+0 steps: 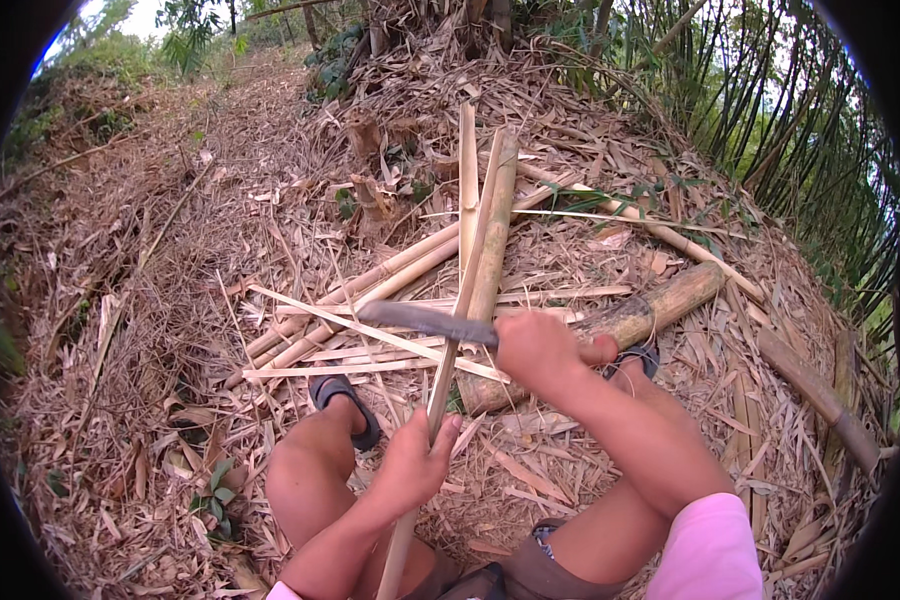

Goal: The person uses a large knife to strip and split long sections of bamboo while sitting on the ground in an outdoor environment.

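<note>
My left hand (410,465) is closed around a long split bamboo strip (443,385), which slants from between my legs up and away from me. In my right hand (542,352) is a machete (420,319), gripped by its handle, whose end shows past the fist. Its dark curved blade points left and lies across the strip, a little beyond my left hand. Several thin pale bamboo slivers (370,368) are scattered on the ground beneath the blade.
Past the blade, a bamboo pole (497,230) and a split half (468,170) point away. A thick bamboo log (660,305) lies right, by my sandaled foot. Two thinner poles (390,270) lie left. Stumps (370,195) and dry leaves cover the slope; bamboo stems (770,120) stand behind.
</note>
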A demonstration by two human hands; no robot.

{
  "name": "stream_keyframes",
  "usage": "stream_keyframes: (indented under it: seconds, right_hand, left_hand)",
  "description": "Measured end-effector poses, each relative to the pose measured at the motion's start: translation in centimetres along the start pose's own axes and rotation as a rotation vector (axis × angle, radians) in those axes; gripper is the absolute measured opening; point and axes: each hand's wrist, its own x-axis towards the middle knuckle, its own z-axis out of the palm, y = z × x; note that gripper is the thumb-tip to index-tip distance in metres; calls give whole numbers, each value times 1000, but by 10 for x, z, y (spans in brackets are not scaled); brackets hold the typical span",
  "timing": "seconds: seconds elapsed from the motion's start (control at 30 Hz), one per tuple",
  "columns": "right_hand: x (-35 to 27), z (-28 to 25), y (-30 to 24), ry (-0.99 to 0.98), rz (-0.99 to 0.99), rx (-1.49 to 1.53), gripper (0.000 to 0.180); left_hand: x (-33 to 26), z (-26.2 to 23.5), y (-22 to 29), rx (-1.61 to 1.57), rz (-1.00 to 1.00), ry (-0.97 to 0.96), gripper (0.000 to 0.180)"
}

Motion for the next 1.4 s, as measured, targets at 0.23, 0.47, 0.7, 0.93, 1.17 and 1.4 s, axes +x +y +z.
stream_keyframes:
  seconds: [0.23,0.47,0.7,0.93,1.17,1.4]
  right_hand:
    - [35,9,40,-31,289,182,20]
    - [21,-1,43,-106,673,863,61]
    - [-13,-5,-38,-269,561,1658,34]
    - [-9,-10,-47,-96,467,1722,25]
    - [46,-14,-49,230,568,1954,24]
    - [116,-43,-80,256,475,2202,21]
  left_hand:
    - [-16,-12,-7,107,-44,-61,29]
    - [-16,-13,-14,161,62,85,25]
    - [-34,-20,1,412,25,154,37]
    - [-80,-100,39,409,188,55,34]
    - [-217,-221,-64,1129,-93,797,37]
    - [-210,-148,-114,734,107,696,57]
